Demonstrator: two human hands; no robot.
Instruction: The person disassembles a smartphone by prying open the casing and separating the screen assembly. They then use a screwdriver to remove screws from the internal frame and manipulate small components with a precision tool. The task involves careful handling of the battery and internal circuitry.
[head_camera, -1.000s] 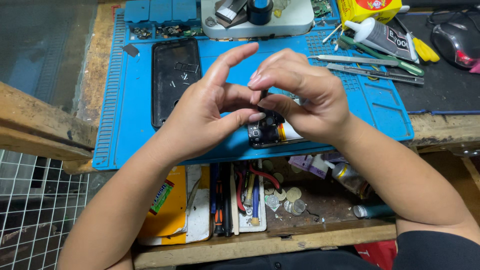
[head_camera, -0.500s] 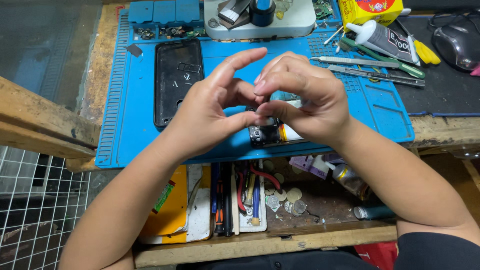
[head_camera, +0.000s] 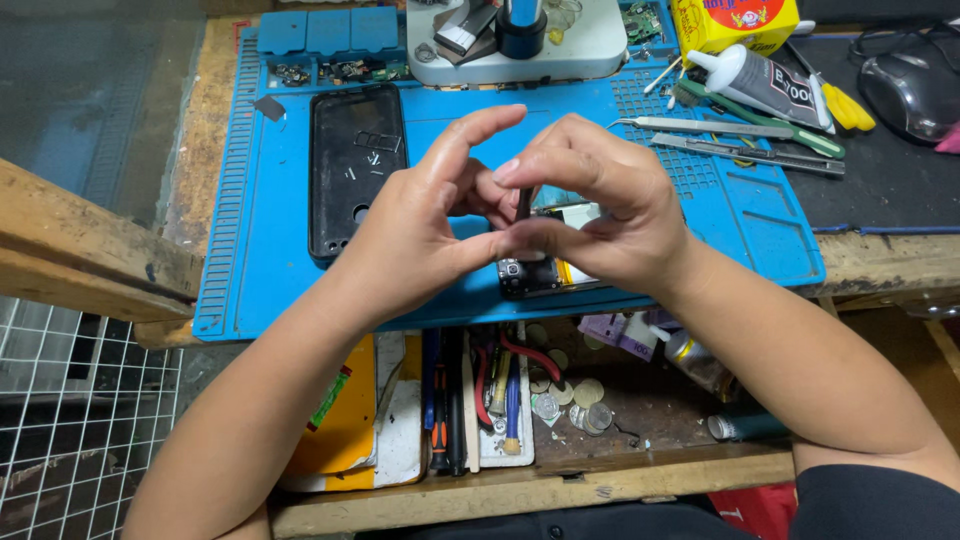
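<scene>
We have both hands together above the near edge of the blue mat (head_camera: 300, 290) on the bench. Our left hand (head_camera: 420, 230) and right hand (head_camera: 600, 210) meet fingertip to fingertip, pinching a small dark part (head_camera: 524, 205) between them — each grip is closed on it. Just below lies the opened phone (head_camera: 545, 270), camera end toward the left, partly hidden by the right hand. A black phone back cover (head_camera: 355, 165) lies well left of it — tweezers (head_camera: 720, 128) rest toward the far right corner.

Matt blue rubbery mat (head_camera: 280, 250), rough worn wooden bench (head_camera: 90, 250), glossy black phone shell (head_camera: 355, 170).
</scene>
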